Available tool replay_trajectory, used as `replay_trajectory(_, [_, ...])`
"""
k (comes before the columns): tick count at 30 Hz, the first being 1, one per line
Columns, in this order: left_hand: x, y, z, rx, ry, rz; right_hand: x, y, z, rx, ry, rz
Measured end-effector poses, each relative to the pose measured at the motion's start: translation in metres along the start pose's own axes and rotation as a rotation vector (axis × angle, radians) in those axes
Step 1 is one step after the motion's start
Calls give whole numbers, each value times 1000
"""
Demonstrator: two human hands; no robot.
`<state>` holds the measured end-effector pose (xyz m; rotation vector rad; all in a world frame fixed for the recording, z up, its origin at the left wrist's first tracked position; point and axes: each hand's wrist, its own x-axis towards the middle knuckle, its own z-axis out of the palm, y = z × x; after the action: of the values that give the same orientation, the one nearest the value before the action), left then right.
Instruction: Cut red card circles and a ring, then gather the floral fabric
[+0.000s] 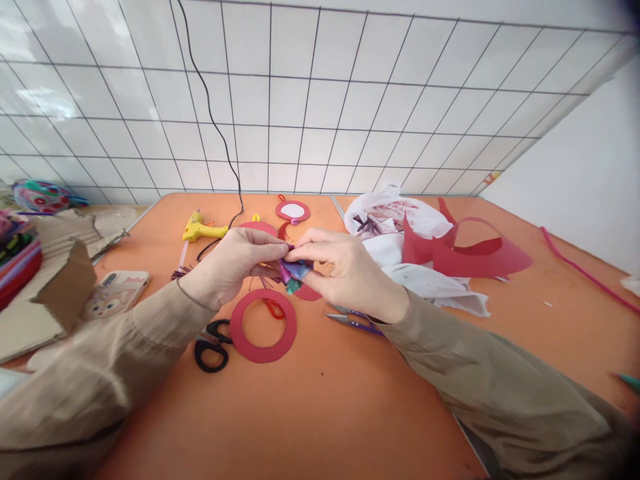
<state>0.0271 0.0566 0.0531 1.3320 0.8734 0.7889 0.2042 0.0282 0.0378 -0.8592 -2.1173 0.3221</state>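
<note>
My left hand [227, 260] and my right hand [347, 267] meet over the middle of the table, fingertips pinched together. Between them is a small, folded piece of shiny purple, blue and green fabric [295, 272]; its upper part is hidden by the fingers. Just below lies a flat red paper ring [240, 337] with a small red loop [275, 309] at its upper inner edge. Black-handled scissors [211, 358] rest partly under the ring's left side. Purple-handled thread snips [357, 325] lie beneath my right wrist. Behind the hands is a red disc with a white centre [293, 211].
A yellow glue gun [203, 231] with a black cable [213, 113] stands at back left. A phone [117, 293] and torn cardboard [65, 293] lie left. To the right are a white plastic bag [425, 217], cut red sheets [465, 261] and a pink fuzzy stem [583, 265]. Tiled wall behind.
</note>
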Motion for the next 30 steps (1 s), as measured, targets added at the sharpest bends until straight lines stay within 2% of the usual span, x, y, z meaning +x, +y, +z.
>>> replay_trajectory(3, [2, 1, -1, 43, 60, 7, 1, -3, -7, 93, -4, 15])
replay_trajectory(7, [3, 2, -1, 119, 97, 60, 4, 0, -17, 148, 184, 73])
replay_trajectory(8, [2, 2, -1, 141, 86, 79, 5, 2, -17, 143, 196, 119])
replay_trajectory(11, [0, 2, 3, 207, 67, 138, 6, 9, -11, 216, 75, 280])
replay_trajectory(13, [-2, 1, 6, 271, 79, 182, 6, 13, -5, 298, -7, 330])
replay_trajectory(15, [-3, 1, 8, 341, 95, 226, 5, 15, 1, 341, 3, 347])
replay_trajectory(18, [-4, 3, 8, 362, 200, 310, 4, 16, 3, 283, 145, 317])
replay_trajectory(20, [-5, 5, 6, 302, 285, 317, 4, 16, 1, 122, 290, 213])
replay_trajectory(22, [-7, 8, 5, 195, 231, 193, 3, 17, -3, -83, 405, 51])
replay_trajectory(24, [-9, 9, 5, 33, -10, -55, 1, 17, -6, -242, 428, -110])
replay_trajectory(26, [-11, 8, 8, -119, -183, -225, -2, 17, -8, -323, 376, -202])
replay_trajectory(28, [-14, 5, 13, -203, -219, -240, -6, 17, -9, -364, 287, -224])
replay_trajectory(30, [-16, 1, 17, -221, -194, -172, -8, 19, -10, -401, 199, -218])
